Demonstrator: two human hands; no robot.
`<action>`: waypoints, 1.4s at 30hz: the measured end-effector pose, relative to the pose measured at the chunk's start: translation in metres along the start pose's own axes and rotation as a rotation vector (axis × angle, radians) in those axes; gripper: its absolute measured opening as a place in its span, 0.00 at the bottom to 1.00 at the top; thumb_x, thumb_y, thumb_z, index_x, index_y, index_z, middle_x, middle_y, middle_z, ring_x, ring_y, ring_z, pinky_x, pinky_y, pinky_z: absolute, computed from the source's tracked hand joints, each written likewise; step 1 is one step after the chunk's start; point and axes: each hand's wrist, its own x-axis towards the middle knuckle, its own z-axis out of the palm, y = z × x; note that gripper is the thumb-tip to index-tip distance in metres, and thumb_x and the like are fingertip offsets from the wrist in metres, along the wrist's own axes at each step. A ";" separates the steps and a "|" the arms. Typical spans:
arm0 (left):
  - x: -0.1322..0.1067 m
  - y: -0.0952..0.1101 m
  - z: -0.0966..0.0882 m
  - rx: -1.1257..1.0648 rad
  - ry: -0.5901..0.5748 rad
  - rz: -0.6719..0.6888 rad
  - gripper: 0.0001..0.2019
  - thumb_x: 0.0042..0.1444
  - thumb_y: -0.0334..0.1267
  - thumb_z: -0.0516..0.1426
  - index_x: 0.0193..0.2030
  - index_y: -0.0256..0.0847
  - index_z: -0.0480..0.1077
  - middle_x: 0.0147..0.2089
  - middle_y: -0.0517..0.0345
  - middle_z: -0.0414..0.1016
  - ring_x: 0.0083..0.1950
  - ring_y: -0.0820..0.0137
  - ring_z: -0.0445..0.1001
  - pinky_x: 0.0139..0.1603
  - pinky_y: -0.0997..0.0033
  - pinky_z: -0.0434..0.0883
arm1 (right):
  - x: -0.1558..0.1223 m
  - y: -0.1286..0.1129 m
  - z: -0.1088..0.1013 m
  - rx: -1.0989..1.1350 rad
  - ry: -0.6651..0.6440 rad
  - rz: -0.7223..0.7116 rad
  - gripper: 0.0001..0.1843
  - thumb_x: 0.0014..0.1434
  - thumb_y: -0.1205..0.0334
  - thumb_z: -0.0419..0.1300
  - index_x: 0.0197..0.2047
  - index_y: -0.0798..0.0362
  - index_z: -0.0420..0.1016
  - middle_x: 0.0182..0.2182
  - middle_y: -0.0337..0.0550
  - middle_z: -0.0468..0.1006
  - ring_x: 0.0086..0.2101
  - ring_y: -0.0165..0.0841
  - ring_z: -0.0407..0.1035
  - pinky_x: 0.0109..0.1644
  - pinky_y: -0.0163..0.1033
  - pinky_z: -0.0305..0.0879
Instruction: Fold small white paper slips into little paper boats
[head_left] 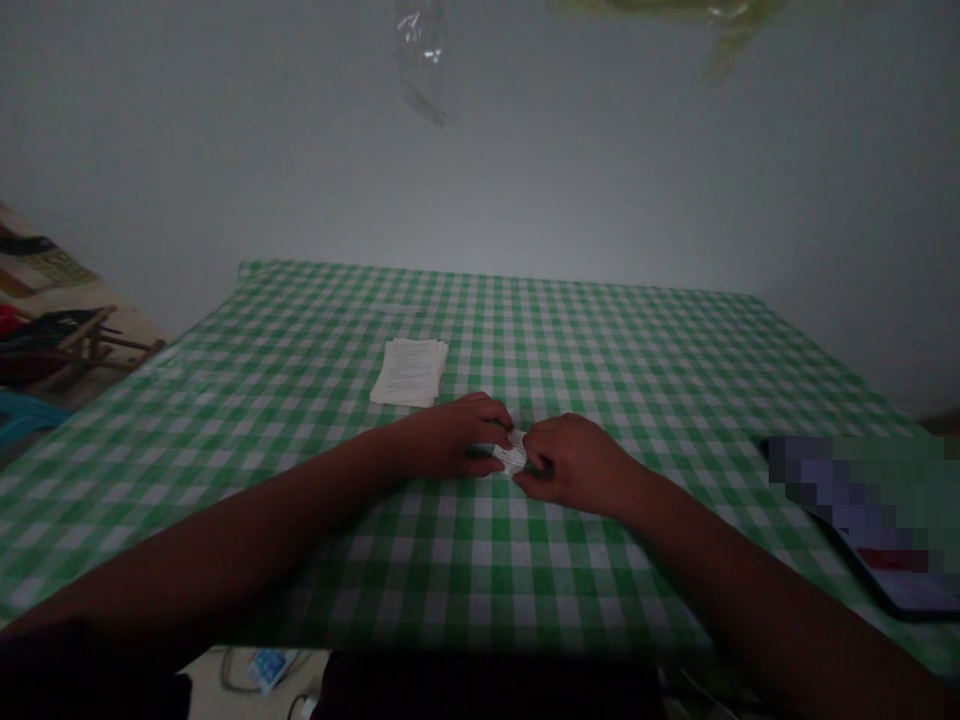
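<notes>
Between my two hands is a small piece of printed paper (511, 455), white with lines of text, partly covered by my fingers. My left hand (461, 435) grips its left side, thumb and fingers bent around it. On the other side my right hand (574, 460) pinches the paper's right edge with curled fingers. Both hands rest low over the checked tablecloth. Beyond my left hand lies a stack of printed paper sheets (410, 372), slightly fanned at its edges.
A green and white checked tablecloth (480, 560) covers the table. At the right edge lies a dark-framed device with a pixelated screen (885, 530). A pale wall (480, 180) stands behind the table. Left of it are a blue plastic item (30, 415) and clutter.
</notes>
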 end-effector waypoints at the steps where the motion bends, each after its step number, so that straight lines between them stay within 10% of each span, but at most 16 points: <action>1: 0.000 0.000 0.000 -0.002 0.000 0.000 0.13 0.60 0.36 0.61 0.52 0.45 0.74 0.54 0.50 0.71 0.54 0.61 0.68 0.58 0.59 0.66 | 0.000 0.002 0.001 0.012 0.009 0.019 0.13 0.54 0.60 0.64 0.23 0.53 0.66 0.22 0.34 0.70 0.25 0.28 0.60 0.31 0.37 0.48; 25: 0.001 -0.001 0.000 0.026 0.022 0.029 0.12 0.59 0.38 0.62 0.49 0.42 0.75 0.54 0.49 0.72 0.54 0.61 0.69 0.57 0.59 0.67 | 0.008 0.027 0.004 -0.019 0.082 0.297 0.16 0.56 0.57 0.63 0.22 0.52 0.65 0.20 0.34 0.65 0.23 0.27 0.54 0.28 0.37 0.44; 42: 0.001 0.001 -0.001 0.004 0.007 0.012 0.13 0.59 0.37 0.61 0.51 0.44 0.74 0.53 0.50 0.72 0.54 0.61 0.68 0.57 0.59 0.67 | 0.000 0.003 0.002 -0.053 0.005 0.122 0.12 0.57 0.61 0.60 0.24 0.53 0.67 0.21 0.36 0.68 0.24 0.28 0.55 0.29 0.37 0.43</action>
